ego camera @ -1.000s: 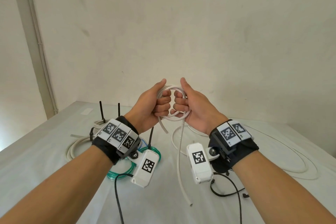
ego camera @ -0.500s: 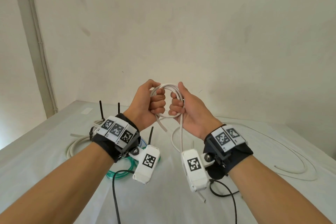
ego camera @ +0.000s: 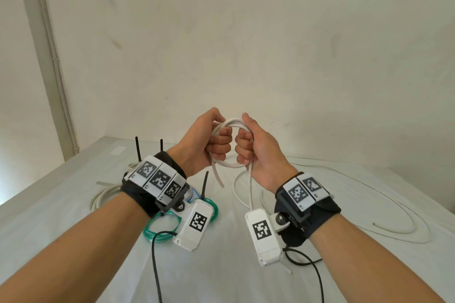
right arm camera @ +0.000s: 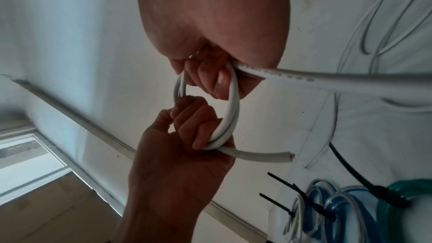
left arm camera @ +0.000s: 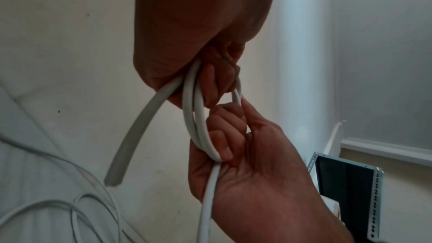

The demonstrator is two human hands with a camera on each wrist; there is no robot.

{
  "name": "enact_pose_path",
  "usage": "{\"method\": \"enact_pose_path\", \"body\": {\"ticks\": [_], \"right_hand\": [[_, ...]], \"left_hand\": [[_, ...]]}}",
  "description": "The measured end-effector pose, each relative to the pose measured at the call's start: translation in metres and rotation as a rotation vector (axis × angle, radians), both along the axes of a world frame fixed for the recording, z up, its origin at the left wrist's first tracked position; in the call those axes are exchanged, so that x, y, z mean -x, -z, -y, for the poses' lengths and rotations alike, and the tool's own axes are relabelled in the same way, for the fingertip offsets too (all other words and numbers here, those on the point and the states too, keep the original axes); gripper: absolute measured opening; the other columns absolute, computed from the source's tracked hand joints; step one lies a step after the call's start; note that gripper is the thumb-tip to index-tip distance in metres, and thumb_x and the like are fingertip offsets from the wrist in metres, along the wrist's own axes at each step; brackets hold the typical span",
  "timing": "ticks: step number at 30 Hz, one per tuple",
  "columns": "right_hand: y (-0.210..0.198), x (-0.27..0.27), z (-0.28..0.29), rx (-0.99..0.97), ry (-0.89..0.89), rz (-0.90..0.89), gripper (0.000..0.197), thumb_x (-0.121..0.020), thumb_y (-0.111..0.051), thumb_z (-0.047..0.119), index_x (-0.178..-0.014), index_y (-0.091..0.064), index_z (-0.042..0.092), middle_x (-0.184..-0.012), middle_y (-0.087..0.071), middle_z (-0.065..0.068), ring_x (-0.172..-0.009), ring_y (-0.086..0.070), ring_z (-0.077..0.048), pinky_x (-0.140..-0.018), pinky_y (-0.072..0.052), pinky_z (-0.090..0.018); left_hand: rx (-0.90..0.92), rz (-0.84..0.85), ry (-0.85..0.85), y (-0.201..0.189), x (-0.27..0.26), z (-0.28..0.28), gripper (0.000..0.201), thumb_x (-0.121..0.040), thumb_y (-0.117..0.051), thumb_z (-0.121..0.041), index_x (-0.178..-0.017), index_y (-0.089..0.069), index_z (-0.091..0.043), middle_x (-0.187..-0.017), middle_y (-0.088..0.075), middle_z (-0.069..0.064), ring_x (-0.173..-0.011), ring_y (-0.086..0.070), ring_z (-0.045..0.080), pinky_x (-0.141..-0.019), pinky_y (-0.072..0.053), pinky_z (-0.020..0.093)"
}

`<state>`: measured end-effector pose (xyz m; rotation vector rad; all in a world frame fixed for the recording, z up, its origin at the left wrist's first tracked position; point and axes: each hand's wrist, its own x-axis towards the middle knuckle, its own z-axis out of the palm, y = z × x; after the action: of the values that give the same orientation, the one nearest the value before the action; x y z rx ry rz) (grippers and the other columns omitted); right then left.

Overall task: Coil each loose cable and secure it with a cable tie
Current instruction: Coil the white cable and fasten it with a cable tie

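We grip a small coil of white cable (ego camera: 230,128) in both fists, left hand (ego camera: 205,141) and right hand (ego camera: 256,147) knuckle to knuckle above the table (ego camera: 61,216).

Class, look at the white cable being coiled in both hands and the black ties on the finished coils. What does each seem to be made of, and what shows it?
White cable: likely a smooth, matte plastic jacket; it bends in rounded loops, and its cut end shows a core. Black ties: probably stiff nylon; thin straight tails stick out.
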<state>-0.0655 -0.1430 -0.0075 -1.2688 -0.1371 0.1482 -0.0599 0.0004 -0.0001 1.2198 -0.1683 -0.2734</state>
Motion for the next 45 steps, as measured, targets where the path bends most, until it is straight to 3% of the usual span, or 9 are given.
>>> {"method": "enact_pose_path", "body": {"ticks": [7,14,18,23,27,31,38,41,45], "right_hand": [[0.003,0.001,0.003,0.024,-0.077,0.02,0.041,-0.106,-0.041,0.031,-0.067,-0.042,0.019,-0.057,-0.02,0.006,-0.043,-0.018,-0.01,-0.05,-0.021,-0.027],[0.002,0.001,0.001,0.076,0.11,0.051,0.047,-0.106,-0.052,0.043,-0.066,-0.039,0.022,-0.052,-0.02,0.007,-0.04,-0.017,-0.011,-0.041,-0.02,-0.023],[0.0,-0.009,0.009,0.024,0.218,0.094,0.045,-0.108,-0.046,0.044,-0.07,-0.041,0.02,-0.052,-0.022,0.007,-0.041,-0.019,-0.011,-0.042,-0.022,-0.024],[-0.003,-0.021,0.022,-0.215,0.243,0.103,0.047,-0.11,-0.039,0.046,-0.07,-0.039,0.021,-0.056,-0.024,0.007,-0.041,-0.022,-0.01,-0.045,-0.027,-0.024],[-0.003,-0.025,0.031,-0.217,0.249,0.124,0.048,-0.11,-0.039,0.049,-0.07,-0.041,0.021,-0.061,-0.024,0.005,-0.044,-0.023,-0.012,-0.053,-0.03,-0.025],[0.0,-0.028,0.044,-0.19,0.268,0.131,0.048,-0.109,-0.04,0.049,-0.069,-0.041,0.022,-0.062,-0.023,0.005,-0.045,-0.022,-0.012,-0.056,-0.029,-0.027],[0.01,-0.025,0.046,-0.223,0.213,0.087,0.047,-0.109,-0.042,0.047,-0.07,-0.042,0.021,-0.061,-0.024,0.005,-0.045,-0.022,-0.012,-0.058,-0.029,-0.028],[0.011,-0.021,0.043,-0.231,0.154,0.071,0.046,-0.109,-0.042,0.047,-0.071,-0.043,0.02,-0.061,-0.025,0.005,-0.045,-0.022,-0.012,-0.056,-0.029,-0.027],[0.01,-0.015,0.035,-0.144,0.081,0.075,0.044,-0.11,-0.042,0.045,-0.073,-0.041,0.021,-0.061,-0.022,0.006,-0.046,-0.021,-0.011,-0.05,-0.03,-0.024]], "left_hand": [[0.004,0.02,-0.108,0.009,0.0,0.005,0.044,-0.101,-0.048,-0.03,-0.06,-0.031,-0.024,-0.051,-0.016,-0.009,-0.039,-0.014,0.008,-0.043,-0.007,0.025],[0.042,-0.001,-0.02,0.013,0.0,0.009,0.041,-0.101,-0.052,-0.037,-0.066,-0.042,-0.019,-0.056,-0.023,-0.006,-0.042,-0.025,0.01,-0.041,-0.023,0.021],[-0.133,0.093,-0.004,0.016,0.001,0.007,0.026,-0.1,-0.055,-0.033,-0.092,-0.064,-0.01,-0.082,-0.065,0.009,-0.077,-0.064,0.022,-0.076,-0.052,0.032],[-0.426,0.01,0.169,0.026,0.003,0.001,0.028,-0.102,-0.055,-0.028,-0.118,-0.06,-0.007,-0.117,-0.075,0.017,-0.114,-0.071,0.032,-0.108,-0.05,0.049],[-0.549,-0.005,0.365,0.032,0.01,-0.002,0.018,-0.098,-0.067,-0.015,-0.113,-0.064,-0.004,-0.099,-0.075,0.013,-0.088,-0.073,0.026,-0.098,-0.056,0.049],[-0.376,-0.043,0.26,0.029,0.002,-0.014,0.03,-0.098,-0.063,-0.005,-0.128,-0.063,-0.004,-0.077,-0.063,0.005,-0.055,-0.053,0.01,-0.069,-0.062,0.033],[0.276,-0.099,0.125,0.029,-0.004,-0.021,0.037,-0.091,-0.043,-0.006,-0.107,-0.076,0.003,-0.092,-0.071,0.018,-0.077,-0.074,0.02,-0.073,-0.063,0.032],[0.172,0.036,0.01,0.036,-0.009,-0.016,0.025,-0.102,-0.052,-0.011,-0.111,-0.072,0.001,-0.082,-0.065,0.007,-0.062,-0.06,0.009,-0.065,-0.058,0.024],[-0.257,0.271,-0.268,0.037,-0.016,-0.01,0.033,-0.105,-0.056,-0.031,-0.088,-0.075,-0.011,-0.068,-0.048,-0.006,-0.06,-0.042,0.008,-0.062,-0.042,0.022]]}}
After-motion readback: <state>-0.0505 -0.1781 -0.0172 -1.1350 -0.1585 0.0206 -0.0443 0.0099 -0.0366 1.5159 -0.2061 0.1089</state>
